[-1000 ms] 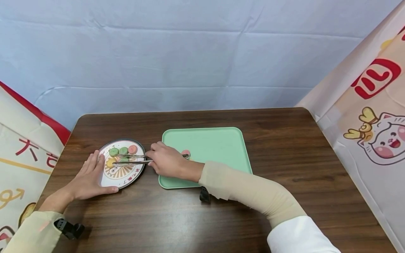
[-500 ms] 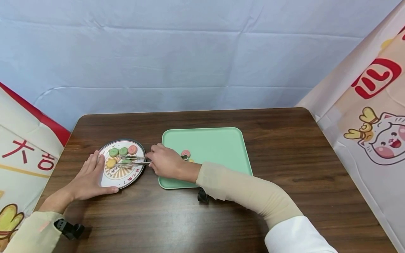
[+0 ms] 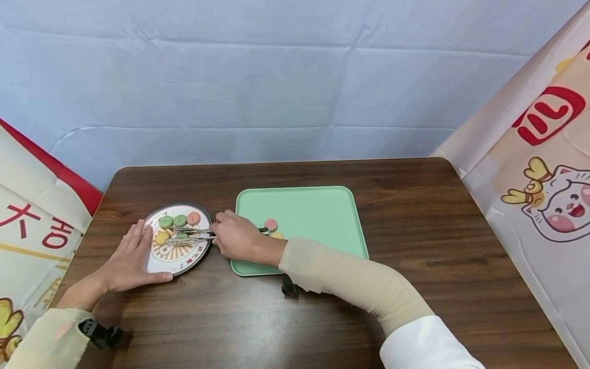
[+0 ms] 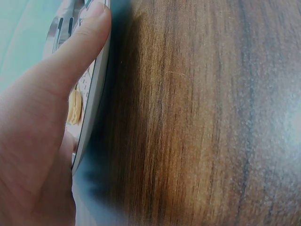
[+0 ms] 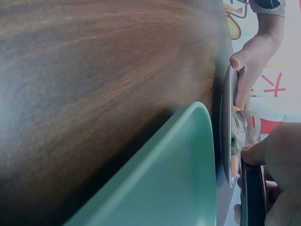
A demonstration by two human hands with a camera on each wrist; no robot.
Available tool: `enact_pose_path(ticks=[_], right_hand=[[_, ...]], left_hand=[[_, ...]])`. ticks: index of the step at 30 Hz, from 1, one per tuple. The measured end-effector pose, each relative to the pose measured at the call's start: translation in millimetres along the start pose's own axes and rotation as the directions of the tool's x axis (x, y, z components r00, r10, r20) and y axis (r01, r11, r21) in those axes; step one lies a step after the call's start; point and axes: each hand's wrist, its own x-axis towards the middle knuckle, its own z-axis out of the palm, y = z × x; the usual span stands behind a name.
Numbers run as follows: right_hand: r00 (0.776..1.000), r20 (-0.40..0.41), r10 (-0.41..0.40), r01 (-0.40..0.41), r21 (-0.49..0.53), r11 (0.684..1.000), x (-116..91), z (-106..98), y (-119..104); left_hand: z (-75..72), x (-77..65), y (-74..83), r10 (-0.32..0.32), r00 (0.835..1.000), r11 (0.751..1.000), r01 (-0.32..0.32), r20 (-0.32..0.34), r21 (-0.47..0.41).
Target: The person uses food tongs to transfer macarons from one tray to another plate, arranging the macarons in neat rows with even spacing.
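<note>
A round white plate (image 3: 184, 259) with a dark rim and printed pattern holds several macarons: green macarons (image 3: 166, 222), a pink macaron (image 3: 193, 218) and a yellow macaron (image 3: 162, 237). My left hand (image 3: 126, 259) rests along the plate's left edge, fingers extended and thumb on the near rim. In my right hand (image 3: 239, 238) are metal tongs (image 3: 191, 237) with a dark handle, reaching left over the plate. Their tips lie either side of the lower green macaron (image 3: 183, 235); whether they squeeze it I cannot tell. The right wrist view shows the slotted tong ends (image 5: 251, 126) above the plate.
A light green tray (image 3: 313, 210) lies right of the plate, under my right hand. On it sit another pink macaron (image 3: 271, 225) and a yellow one partly behind my wrist. The brown wooden table (image 3: 415, 220) ends at a pale cloth backdrop (image 3: 276, 82).
My right hand has shifted slightly left, and the tong tips have drawn closer together around the lower green macaron. The tray's yellow macaron shows more. My left hand has stayed put.
</note>
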Motion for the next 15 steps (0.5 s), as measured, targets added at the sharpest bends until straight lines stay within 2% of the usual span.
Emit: enact_pose_path(ticks=[10, 15], right_hand=[[1.000, 0.008, 0.026, -0.026, 0.012, 1.000, 5.4, 3.0, -3.8], [0.999, 0.002, 0.039, -0.039, 0.026, 0.999, 7.9, 4.0, -2.4]], left_hand=[[5.3, 0.5, -6.8, 0.022, 0.999, 1.000, -0.022, -0.043, 0.001], [5.9, 0.7, -8.4, 0.022, 0.999, 1.000, -0.022, -0.039, -0.003]])
